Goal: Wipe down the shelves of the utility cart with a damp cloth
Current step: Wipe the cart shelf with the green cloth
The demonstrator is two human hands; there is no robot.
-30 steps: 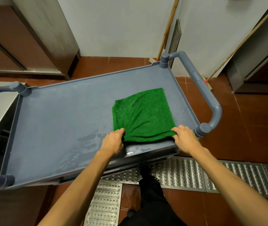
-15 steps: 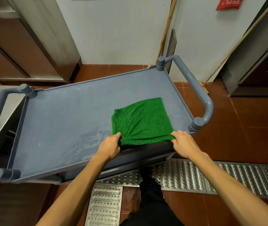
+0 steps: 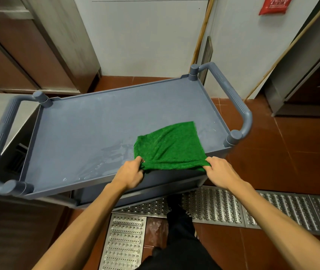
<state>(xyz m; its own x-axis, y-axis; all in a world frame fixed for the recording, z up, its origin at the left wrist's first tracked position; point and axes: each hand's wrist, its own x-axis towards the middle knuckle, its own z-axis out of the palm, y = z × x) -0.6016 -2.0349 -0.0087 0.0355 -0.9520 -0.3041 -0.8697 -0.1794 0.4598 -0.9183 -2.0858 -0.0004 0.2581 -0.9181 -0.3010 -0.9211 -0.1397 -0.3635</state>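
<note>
The lower shelf (image 3: 165,190) lies mostly hidden under top shelf (image 3: 77,143); red sign (image 3: 274,5) cut off, text unreadable.

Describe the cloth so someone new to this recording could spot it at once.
A grey-blue cart fills the middle of the view. On its top, at the near right corner, lies the cloth, its near corners gripped by the left hand and right hand. It is the only bright green thing there.

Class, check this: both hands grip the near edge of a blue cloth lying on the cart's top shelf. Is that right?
No: the head view shows the cloth is green, not blue. The left hand and right hand do grip its near edge on the top shelf.
</note>
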